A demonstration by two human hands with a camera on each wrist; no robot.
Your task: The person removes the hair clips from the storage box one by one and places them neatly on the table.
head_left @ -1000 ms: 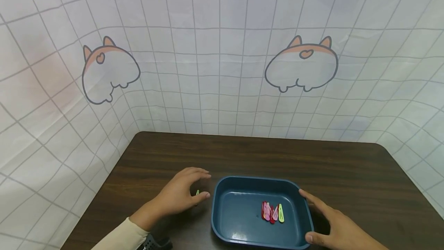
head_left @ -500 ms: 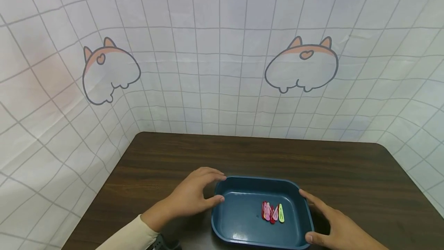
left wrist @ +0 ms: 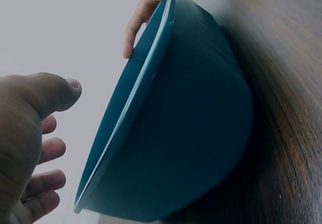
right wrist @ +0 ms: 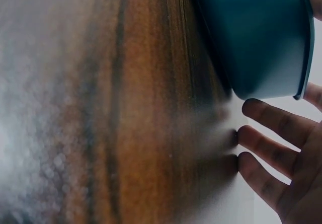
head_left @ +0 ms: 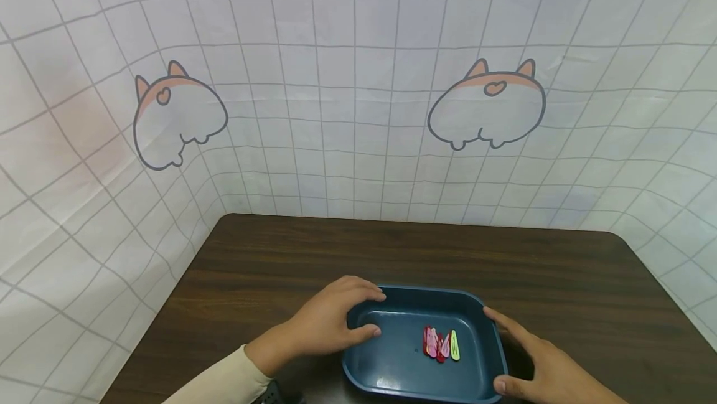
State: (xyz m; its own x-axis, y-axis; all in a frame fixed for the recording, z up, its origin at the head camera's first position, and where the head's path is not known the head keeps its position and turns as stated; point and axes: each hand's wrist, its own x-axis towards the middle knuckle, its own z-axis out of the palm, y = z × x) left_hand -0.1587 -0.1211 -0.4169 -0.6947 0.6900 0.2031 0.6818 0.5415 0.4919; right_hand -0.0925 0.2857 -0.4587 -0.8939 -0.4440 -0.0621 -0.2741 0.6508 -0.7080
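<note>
The hair clips (head_left: 439, 345), red and pink with a yellow-green clip (head_left: 455, 346) at the right end, lie close together in a rough row on the floor of the blue tray (head_left: 386, 357), right of its middle; some overlap, so their number cannot be told. The left hand (head_left: 335, 318) hovers over the tray's left end, thumb and fingers spread wide with nothing seen between them, and in the left wrist view clear of the rim. The right hand (head_left: 539, 361) is spread against the right end, thumb and forefinger at the rim, other fingertips down by the table (head_left: 280, 254). The clips sit loose and flat, so a knock from the left hand could push the row out of line, and an uneven push from the right hand could make the tray slide, likely scattering them. Behind hangs a checked cloth (head_left: 358, 142).
</note>
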